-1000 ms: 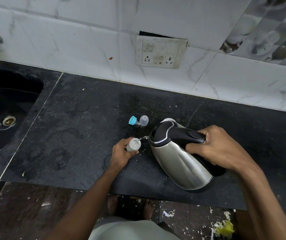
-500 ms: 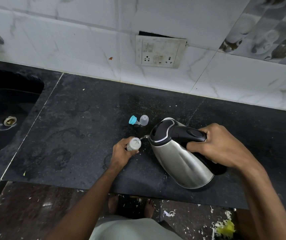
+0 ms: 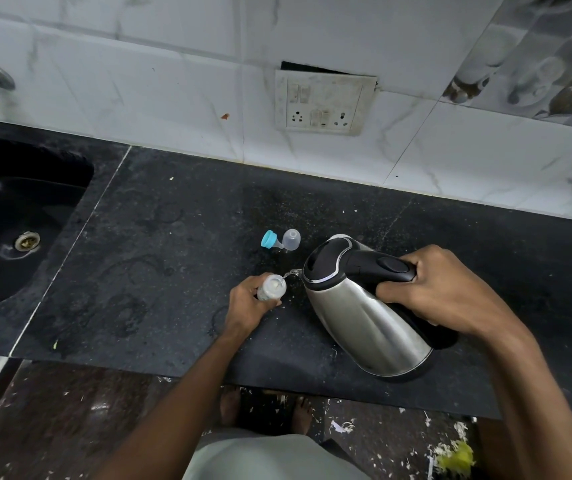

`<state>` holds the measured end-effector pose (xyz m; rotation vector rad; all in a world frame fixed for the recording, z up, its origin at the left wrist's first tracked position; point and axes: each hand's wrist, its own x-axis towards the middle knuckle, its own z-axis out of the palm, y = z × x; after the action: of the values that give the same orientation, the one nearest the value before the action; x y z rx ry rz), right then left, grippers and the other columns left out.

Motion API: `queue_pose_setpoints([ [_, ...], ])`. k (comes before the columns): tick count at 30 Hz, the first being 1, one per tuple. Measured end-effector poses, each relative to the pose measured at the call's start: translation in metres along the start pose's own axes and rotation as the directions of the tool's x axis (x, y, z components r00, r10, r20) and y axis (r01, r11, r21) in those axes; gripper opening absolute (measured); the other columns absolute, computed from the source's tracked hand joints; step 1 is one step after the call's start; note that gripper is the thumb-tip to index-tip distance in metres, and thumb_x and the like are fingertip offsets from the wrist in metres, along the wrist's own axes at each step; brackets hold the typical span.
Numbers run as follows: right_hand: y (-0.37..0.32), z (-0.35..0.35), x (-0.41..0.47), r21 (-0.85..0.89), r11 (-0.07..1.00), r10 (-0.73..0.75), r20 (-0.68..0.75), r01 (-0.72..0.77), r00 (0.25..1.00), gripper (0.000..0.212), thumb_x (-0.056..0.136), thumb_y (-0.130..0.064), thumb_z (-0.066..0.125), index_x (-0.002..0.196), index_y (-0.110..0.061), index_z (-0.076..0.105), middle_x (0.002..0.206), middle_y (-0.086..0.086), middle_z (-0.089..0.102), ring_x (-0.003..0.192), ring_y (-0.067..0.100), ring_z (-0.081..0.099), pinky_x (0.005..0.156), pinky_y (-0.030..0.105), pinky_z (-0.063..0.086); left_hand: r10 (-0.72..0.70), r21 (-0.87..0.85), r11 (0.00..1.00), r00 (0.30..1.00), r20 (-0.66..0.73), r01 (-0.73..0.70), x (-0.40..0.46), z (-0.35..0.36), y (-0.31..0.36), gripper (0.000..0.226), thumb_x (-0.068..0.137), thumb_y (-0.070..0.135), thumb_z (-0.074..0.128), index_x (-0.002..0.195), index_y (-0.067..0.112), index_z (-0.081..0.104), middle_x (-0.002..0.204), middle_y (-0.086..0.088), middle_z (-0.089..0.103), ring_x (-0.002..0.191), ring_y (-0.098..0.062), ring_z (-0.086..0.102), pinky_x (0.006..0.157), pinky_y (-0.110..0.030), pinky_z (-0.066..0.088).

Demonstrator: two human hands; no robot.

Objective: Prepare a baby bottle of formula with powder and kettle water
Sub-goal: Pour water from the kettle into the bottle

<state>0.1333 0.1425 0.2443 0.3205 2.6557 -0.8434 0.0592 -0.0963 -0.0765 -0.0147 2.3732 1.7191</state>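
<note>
Hands both gripped: my left (image 3: 247, 304) wrapped the bottle (image 3: 271, 287) on the tabletop (image 3: 146, 271), my right (image 3: 440, 289) clenched the tilted kettle (image 3: 364, 313), water streaming into the bottle's mouth.

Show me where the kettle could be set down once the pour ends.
Widest bare counter lies between the sink and the left hand. Another patch runs from the kettle back to the wall. It is crowded around the bottle, blue teat ring and clear cap.
</note>
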Motion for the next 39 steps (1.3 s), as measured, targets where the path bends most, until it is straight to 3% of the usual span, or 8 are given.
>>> queue_pose_setpoints([
  [39,-0.013,-0.005,-0.008,0.101,0.994,0.042,0.032,-0.045,0.999,0.027,0.075,-0.024,0.077,0.059,-0.014,0.057,0.046,0.000,0.051,0.037,0.017,0.044,0.046,0.029,0.040,-0.021,0.036,0.999,0.999,0.037,0.020,0.004,-0.001,0.000,0.061,0.068,0.008,0.095,0.122,0.027,0.074,0.118,0.005,0.072,0.111,-0.016,0.070,0.100,-0.042,0.058],
])
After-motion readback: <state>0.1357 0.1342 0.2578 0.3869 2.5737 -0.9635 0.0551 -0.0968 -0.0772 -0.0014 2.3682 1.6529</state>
